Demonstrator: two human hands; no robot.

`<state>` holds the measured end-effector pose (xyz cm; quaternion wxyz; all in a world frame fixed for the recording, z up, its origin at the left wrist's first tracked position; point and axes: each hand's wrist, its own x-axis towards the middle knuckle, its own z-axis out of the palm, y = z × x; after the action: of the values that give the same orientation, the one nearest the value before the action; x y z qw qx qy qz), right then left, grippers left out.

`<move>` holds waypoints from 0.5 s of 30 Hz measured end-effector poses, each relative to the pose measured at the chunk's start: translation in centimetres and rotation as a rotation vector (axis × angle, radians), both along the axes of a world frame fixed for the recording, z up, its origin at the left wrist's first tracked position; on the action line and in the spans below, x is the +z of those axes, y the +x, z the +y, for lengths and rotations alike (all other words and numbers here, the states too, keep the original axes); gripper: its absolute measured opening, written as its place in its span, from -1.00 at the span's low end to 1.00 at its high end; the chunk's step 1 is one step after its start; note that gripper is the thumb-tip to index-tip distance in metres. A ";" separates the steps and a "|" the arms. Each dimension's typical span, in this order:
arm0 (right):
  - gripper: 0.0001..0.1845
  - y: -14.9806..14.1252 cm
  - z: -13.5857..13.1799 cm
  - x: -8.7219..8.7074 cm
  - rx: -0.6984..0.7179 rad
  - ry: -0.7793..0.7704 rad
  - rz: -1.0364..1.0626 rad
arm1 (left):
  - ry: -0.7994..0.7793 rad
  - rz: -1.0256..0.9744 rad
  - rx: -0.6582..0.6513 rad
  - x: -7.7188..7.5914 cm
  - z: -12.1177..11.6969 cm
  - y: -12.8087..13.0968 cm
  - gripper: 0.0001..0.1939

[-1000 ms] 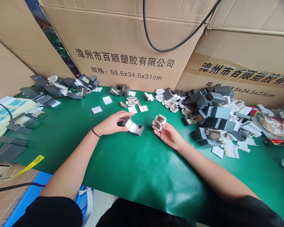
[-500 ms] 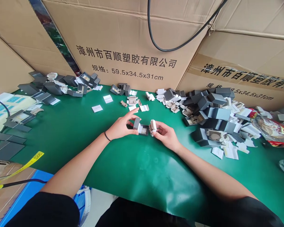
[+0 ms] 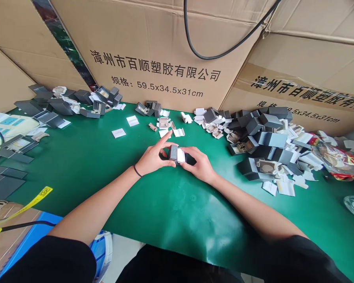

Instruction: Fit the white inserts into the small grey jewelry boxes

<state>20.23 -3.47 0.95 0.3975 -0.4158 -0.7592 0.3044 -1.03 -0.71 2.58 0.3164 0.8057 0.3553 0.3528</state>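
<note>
Near the middle of the green table, my left hand (image 3: 152,159) is closed on a small dark grey gift box (image 3: 173,153), thumb in front and index finger stretched away. My right hand (image 3: 199,163) comes from the right, its thumb and fingers pinching a white folded card insert (image 3: 181,155). The insert sits against the box, at its opened side. My right fingers hide part of both, so how deep the insert lies cannot be made out. Just beyond my hands lie loose white card pieces (image 3: 178,132) and an opened card insert (image 3: 163,123).
On the right a heap of dark grey boxes (image 3: 271,139) and white inserts spreads beside a red plastic packet (image 3: 336,157). More grey boxes (image 3: 60,106) lie back left, near a white power strip (image 3: 14,127). Large cardboard cartons (image 3: 153,39) wall the table's far edge.
My right hand has brought the card insert left to the grey box. My left hand has shifted slightly right with the box, and the two pieces now meet.
</note>
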 end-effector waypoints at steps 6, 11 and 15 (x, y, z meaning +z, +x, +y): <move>-0.56 0.1 0.1 0.2 -0.017 0.063 -0.128 | 0.091 0.049 -0.018 -0.2 -0.1 0.0 0.02; -0.52 -0.2 0.1 -0.4 -0.061 0.080 -0.187 | 0.093 -0.013 -0.029 -0.4 -0.2 0.1 0.02; -0.48 -0.4 -0.1 -0.5 -0.094 0.044 -0.173 | -0.039 -0.075 -0.026 -0.5 -0.4 0.3 0.04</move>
<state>19.86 -3.52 0.46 0.3535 -0.4669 -0.7768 0.2317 -0.71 -1.07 2.10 0.3497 0.7902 0.3394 0.3717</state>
